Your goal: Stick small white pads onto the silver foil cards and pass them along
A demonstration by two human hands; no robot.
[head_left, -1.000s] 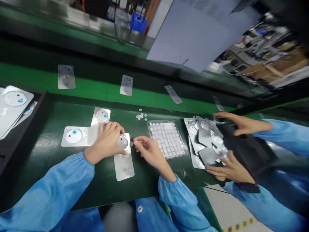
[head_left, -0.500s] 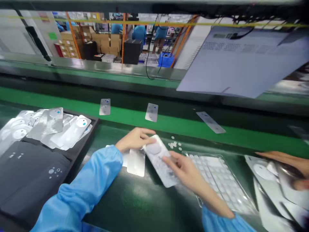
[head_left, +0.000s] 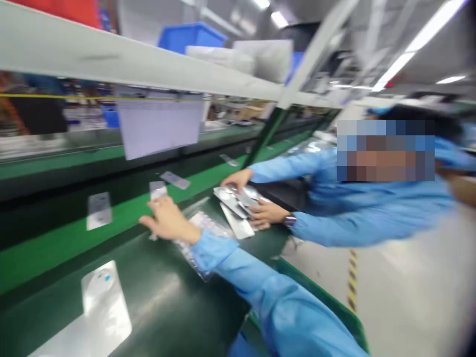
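My right hand reaches in over the bench beside the green conveyor belt, thumb apart from the fingers, with nothing visible in it. Just behind its fingers a clear-and-silver flat pouch lies on the belt; whether the fingertips touch it I cannot tell. Under the wrist is a clear plastic tray of small white pieces. At the lower left, a silvery flat pouch with a round disc and a blue dot overlaps a plainer flat sheet on the bench. My left hand is out of view.
More flat pouches, one nearer and one farther, lie on the belt. At right, a co-worker's hands hold a stack of silvery pouches. A printed sheet hangs above; a green bin stands beyond the bench edge.
The view has swung right. The pouch that both hands held is out of them; a similar one lies on the bench. My right hand has moved toward the belt, and my left has left view.
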